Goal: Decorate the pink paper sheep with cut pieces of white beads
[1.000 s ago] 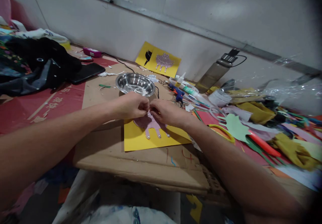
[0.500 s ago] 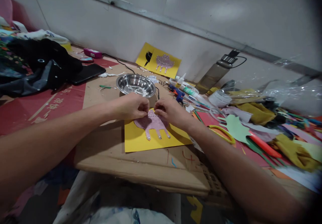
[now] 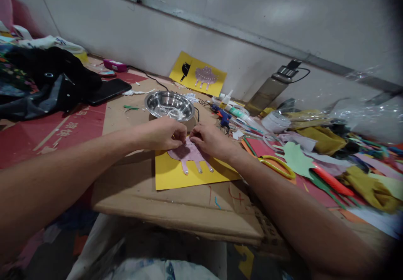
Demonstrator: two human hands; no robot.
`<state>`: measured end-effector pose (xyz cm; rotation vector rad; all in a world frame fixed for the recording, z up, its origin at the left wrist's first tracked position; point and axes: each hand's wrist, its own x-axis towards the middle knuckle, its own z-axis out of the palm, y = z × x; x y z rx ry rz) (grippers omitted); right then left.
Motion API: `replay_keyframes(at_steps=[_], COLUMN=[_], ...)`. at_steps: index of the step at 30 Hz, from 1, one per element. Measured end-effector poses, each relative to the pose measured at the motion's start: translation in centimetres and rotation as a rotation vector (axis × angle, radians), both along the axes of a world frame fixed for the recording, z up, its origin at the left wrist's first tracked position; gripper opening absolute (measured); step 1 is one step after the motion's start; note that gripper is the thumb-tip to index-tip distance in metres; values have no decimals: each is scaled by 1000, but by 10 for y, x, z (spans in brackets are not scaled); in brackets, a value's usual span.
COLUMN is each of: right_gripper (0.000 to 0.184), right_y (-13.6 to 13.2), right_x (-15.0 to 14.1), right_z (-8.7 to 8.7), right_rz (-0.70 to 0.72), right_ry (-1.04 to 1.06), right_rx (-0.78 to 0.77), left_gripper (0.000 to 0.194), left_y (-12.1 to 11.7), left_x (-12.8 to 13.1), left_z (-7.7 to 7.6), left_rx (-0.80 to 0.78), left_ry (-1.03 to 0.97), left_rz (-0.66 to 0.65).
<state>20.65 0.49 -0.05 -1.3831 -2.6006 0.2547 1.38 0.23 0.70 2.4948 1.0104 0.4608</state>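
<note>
A pink felt cutout [image 3: 192,154], with small pearl beads on its top and at the tips of its legs, lies on a yellow sheet [image 3: 168,179]. Above its upper left part my left hand [image 3: 168,133] is closed in a pinch. My right hand [image 3: 210,140] is pinched over the upper right, fingertips a small gap from the left ones. Whatever is between the fingers of either hand is too small to make out. Just behind the hands stands a steel bowl [image 3: 150,108] containing strung white beads [image 3: 174,113].
A similar yellow card [image 3: 217,87] leans against the wall. To the right lie a blue glue gun [image 3: 224,118], yellow-handled scissors [image 3: 277,166], felt scraps and a bottle [image 3: 267,89]. A black phone [image 3: 110,92] and dark cloth [image 3: 59,76] are at left. Cardboard [image 3: 185,213] covers the table.
My fingertips were together a second ago, then parted and uncovered the beads on the felt's top. Since half a second ago, my right fingertips have come slightly nearer the left.
</note>
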Motion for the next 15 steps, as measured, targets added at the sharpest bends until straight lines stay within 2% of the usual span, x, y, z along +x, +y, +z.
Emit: replay_keyframes(at_steps=[7, 15], right_gripper=[12, 14], right_y=[2, 1], right_x=[-2, -4], right_z=[-10, -9], right_rz=[-50, -70], right_ry=[-87, -148], right_rx=[87, 86], left_gripper=[11, 12], left_y=[2, 2], left_x=[-1, 0], left_z=[-2, 0], left_rx=[-16, 0], left_ry=[-23, 4], left_rz=[-6, -25])
